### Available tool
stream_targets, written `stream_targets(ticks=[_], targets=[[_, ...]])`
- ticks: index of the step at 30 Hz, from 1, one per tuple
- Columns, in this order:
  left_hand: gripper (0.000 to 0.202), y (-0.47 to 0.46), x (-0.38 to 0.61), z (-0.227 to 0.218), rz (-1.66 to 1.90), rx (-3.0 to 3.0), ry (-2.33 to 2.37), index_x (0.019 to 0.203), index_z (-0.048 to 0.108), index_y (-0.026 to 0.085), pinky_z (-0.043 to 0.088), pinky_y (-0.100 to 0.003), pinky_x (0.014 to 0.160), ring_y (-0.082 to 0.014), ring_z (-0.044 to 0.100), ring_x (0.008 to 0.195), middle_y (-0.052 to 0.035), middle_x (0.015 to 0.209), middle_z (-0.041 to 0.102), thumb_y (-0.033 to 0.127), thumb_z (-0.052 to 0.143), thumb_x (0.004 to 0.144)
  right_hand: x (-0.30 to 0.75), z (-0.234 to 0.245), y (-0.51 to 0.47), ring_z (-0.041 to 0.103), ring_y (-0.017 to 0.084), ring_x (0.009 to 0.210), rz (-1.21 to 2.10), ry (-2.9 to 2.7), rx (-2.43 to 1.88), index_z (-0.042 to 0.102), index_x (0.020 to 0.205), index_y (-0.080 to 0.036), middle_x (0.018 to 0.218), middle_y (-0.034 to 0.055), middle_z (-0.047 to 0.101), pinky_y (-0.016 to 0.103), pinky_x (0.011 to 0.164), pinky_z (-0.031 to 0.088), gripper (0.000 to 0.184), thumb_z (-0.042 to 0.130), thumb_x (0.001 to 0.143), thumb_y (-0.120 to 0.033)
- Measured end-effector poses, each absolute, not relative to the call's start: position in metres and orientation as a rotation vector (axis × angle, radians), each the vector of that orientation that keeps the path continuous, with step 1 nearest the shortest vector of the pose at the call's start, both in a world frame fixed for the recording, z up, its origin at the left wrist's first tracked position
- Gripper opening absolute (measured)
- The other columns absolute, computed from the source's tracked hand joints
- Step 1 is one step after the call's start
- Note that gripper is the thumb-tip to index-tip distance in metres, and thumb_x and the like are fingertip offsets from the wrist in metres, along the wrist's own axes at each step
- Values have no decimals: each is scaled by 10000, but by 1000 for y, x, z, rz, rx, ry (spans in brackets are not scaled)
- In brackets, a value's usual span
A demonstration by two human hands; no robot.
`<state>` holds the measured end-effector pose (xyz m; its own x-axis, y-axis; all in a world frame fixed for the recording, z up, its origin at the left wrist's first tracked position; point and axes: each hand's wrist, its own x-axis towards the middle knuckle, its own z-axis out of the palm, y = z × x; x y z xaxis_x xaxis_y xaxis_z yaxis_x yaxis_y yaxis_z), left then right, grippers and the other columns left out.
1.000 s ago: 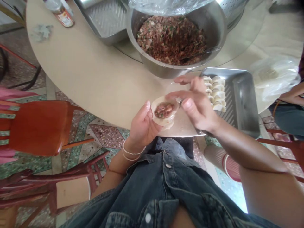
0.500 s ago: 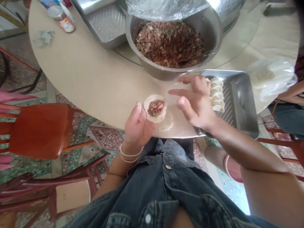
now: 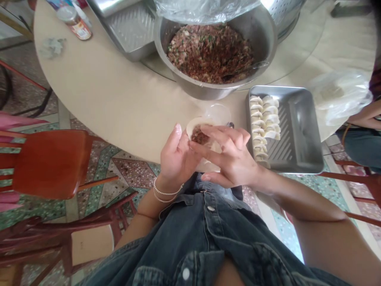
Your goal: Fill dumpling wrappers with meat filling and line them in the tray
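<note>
My left hand (image 3: pixel 175 159) cups a round dumpling wrapper (image 3: pixel 198 129) with a spoonful of meat filling in its middle. My right hand (image 3: pixel 229 157) has come over it, fingers laid across the wrapper's near edge and touching it. Both hands hover at the table's near edge. A big steel bowl (image 3: pixel 264 29) of minced meat filling stands just beyond. To the right, a steel tray (image 3: pixel 300 131) holds several folded dumplings (image 3: pixel 263 121) in rows along its left side.
A clear shallow dish (image 3: pixel 218 113) lies on the round beige table (image 3: pixel 104 91) behind my hands. More steel trays (image 3: pixel 131 28) and a jar (image 3: pixel 73 20) stand at the back left. A plastic bag (image 3: pixel 342 95) and another person's arm (image 3: pixel 366 117) are at right. Red wooden chairs (image 3: pixel 47 159) stand at left.
My right hand has moved left and down from beside the tray onto the wrapper in my left hand. The tray's dumplings, hidden before, now show.
</note>
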<state>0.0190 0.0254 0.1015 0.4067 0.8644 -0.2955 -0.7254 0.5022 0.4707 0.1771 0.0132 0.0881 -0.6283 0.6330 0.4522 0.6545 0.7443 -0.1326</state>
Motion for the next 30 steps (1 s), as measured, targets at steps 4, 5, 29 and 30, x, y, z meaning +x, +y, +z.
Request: stream_targets(ticks=[4,5,29,30], targets=[[587,25,20,104,1004,298,530,1262,577,133,270,-474,1196,-276,334,1443,-106,1293,640,494,213,976,185,82,9,432,256,1220,-110,-2410,-905,531,1351,-284,1393,59,466,423,952,315,573,334,932,-621],[589,25,20,105,998,296,527,1275,570,133,269,-477,1196,-278,334,1443,-105,1294,641,495,213,978,187,81,9,451,253,1208,-103,-2382,-890,571,1306,-271,1368,63,475,419,947,323,548,344,935,-605],[552,23,23,102,806,289,491,1267,571,123,307,-511,1173,-293,355,1432,-132,1346,609,472,266,966,207,75,9,575,195,906,-251,-2106,-916,675,1023,-368,1009,26,579,384,727,475,239,697,795,-300],[548,23,22,101,806,291,489,1257,577,122,305,-512,1175,-293,352,1434,-131,1345,610,472,274,965,206,75,10,575,198,900,-245,-2104,-918,664,1045,-353,1013,33,576,387,729,479,257,698,795,-305]])
